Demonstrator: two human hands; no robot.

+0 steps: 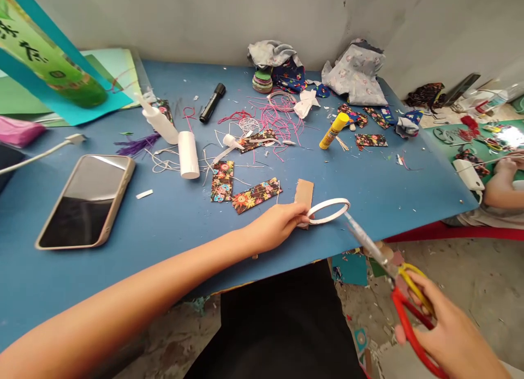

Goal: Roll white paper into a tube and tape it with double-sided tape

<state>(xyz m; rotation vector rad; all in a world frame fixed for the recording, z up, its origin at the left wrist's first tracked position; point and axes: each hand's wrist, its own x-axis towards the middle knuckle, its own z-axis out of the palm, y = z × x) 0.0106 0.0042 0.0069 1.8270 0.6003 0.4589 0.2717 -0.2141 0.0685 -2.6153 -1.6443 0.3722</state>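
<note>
Just above the table's near edge, my left hand [282, 222] pinches a narrow white tape roll [328, 220] by its left side. A tan cardboard strip [304, 192] is under or behind those fingers; whether they grip it too is hidden. On the lower right, my right hand [444, 319] is closed around the handles of scissors [403, 275], one yellow and one red. The blades point up and left, and their tip meets or nearly meets the tape roll's right side. Two floral fabric-covered strips [257, 195] lie just left of the cardboard.
A phone [84, 202] lies on the blue table [176, 210]. Glue bottles [189, 155], a glue stick [333, 131], a black marker [212, 102] and tangled pink cord [272, 120] are farther back. Crumpled fabric [355, 76] sits against the wall. Another person's arm [505, 180] rests at a green table, right.
</note>
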